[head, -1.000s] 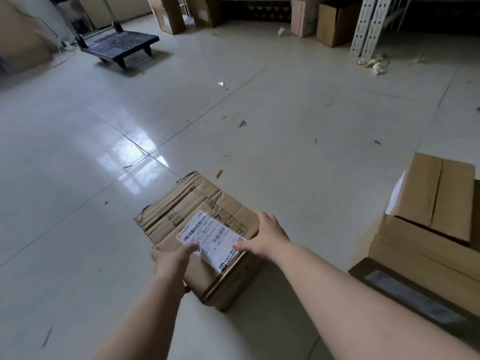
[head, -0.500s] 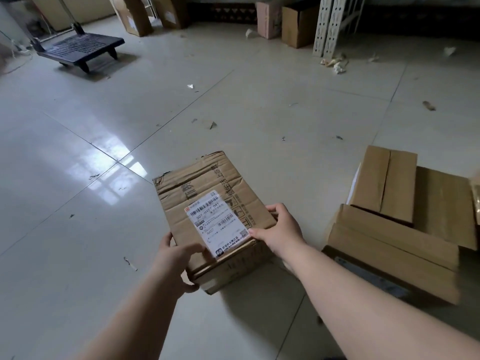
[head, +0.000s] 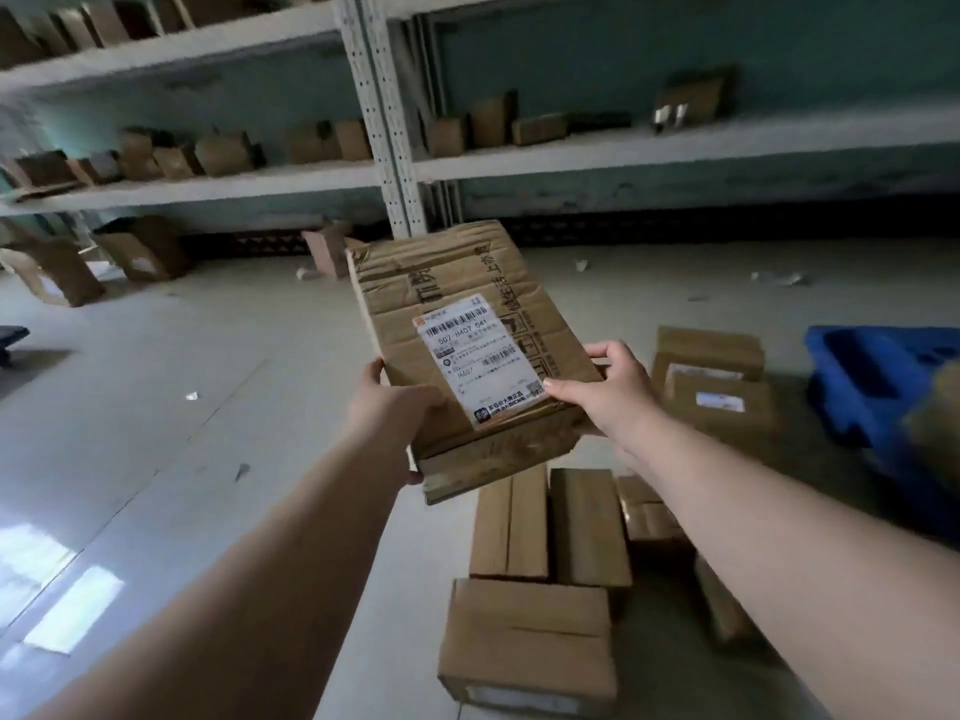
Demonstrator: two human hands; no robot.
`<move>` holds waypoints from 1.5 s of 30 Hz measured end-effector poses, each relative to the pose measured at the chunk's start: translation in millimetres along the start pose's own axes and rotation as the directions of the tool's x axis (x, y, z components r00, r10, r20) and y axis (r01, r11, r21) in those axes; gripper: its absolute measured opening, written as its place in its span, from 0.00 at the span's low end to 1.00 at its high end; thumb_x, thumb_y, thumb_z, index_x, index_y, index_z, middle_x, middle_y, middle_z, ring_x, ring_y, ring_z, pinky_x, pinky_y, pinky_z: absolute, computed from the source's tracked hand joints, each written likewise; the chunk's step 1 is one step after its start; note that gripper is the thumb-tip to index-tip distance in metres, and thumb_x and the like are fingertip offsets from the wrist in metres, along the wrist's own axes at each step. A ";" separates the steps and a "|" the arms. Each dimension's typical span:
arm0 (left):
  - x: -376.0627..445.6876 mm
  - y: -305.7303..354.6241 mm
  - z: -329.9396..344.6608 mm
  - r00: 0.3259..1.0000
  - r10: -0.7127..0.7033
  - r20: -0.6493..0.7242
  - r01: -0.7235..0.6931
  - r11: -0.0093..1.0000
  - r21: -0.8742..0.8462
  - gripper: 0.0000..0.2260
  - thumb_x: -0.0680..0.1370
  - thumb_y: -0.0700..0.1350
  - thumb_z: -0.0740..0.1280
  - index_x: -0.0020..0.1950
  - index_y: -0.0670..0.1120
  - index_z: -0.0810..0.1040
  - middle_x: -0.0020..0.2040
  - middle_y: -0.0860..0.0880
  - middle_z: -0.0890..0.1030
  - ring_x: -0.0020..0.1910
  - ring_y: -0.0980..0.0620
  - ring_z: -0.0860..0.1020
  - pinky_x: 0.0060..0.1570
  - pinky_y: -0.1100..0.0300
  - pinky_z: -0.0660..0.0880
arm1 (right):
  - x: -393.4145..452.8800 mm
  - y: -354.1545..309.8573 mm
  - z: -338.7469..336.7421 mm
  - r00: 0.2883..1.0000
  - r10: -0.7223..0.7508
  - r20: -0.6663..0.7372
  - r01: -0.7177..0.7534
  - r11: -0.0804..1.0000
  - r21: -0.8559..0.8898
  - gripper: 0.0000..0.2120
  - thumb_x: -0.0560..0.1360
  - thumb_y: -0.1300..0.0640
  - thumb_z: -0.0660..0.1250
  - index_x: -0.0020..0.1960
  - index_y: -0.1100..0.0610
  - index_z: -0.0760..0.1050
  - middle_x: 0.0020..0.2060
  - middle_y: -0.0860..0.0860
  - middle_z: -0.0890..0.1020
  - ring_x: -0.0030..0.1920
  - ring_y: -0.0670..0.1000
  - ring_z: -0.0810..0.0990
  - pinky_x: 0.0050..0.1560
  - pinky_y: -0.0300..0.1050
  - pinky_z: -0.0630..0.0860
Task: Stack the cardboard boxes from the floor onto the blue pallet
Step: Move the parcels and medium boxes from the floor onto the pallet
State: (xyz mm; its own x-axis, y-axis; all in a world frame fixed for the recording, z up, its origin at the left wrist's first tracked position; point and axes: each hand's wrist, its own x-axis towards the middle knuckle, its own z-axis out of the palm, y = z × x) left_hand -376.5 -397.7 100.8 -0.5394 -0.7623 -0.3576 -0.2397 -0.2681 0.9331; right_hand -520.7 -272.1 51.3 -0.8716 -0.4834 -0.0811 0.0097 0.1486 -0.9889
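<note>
A worn cardboard box [head: 457, 304] with a white shipping label is lifted off the floor, tilted with its far end raised. My left hand [head: 389, 407] grips its near left corner, thumb on top. My right hand [head: 608, 387] grips its near right edge, thumb on the label's corner. Part of the blue pallet [head: 872, 376] shows at the right edge. Below the held box, several cardboard boxes [head: 530, 641] lie on the floor.
White metal shelving [head: 384, 148] with small boxes runs along the far wall. More cartons [head: 140, 246] stand on the floor under it at the left. Two stacked boxes [head: 711, 366] sit beside the pallet. Paper scraps dot the tiled floor [head: 156, 407].
The labelled box has come up off the floor in both hands. My view has swung up and to the right, bringing the shelving and the blue pallet into sight.
</note>
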 end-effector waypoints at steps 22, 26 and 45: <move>-169.0 -47.8 480.4 0.361 -0.651 0.668 -0.077 0.693 0.717 0.02 0.75 0.42 0.64 0.46 0.48 0.74 0.41 0.48 0.72 0.42 0.50 0.74 0.39 0.56 0.74 | -122.3 -24.9 -448.3 0.663 -0.145 -0.735 -0.633 0.417 -0.653 0.22 0.70 0.50 0.69 0.61 0.47 0.65 0.57 0.48 0.73 0.57 0.52 0.71 0.46 0.44 0.75; -172.8 -26.5 480.7 0.372 -0.569 0.733 -0.228 0.710 0.666 0.04 0.77 0.44 0.62 0.43 0.47 0.73 0.43 0.49 0.73 0.45 0.48 0.74 0.42 0.58 0.73 | -126.0 -5.9 -410.9 0.623 0.000 -0.782 -0.750 0.283 -0.598 0.21 0.73 0.46 0.62 0.64 0.50 0.63 0.60 0.50 0.66 0.62 0.54 0.62 0.47 0.44 0.68; -90.9 -24.8 556.6 0.479 -0.126 0.869 -0.436 0.824 0.361 0.48 0.68 0.35 0.71 0.76 0.52 0.40 0.70 0.37 0.66 0.66 0.37 0.69 0.66 0.43 0.68 | -140.4 74.7 -404.5 0.311 0.155 -0.938 -0.314 0.948 0.053 0.47 0.66 0.53 0.75 0.73 0.54 0.48 0.67 0.52 0.70 0.64 0.55 0.72 0.62 0.53 0.71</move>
State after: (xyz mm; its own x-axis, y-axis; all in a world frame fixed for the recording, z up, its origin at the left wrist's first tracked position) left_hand -770.8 6.1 89.0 -0.9294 0.1801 -0.3222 -0.2533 0.3239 0.9115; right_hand -595.8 155.9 39.3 -0.7289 0.6818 -0.0618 0.3088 0.2469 -0.9185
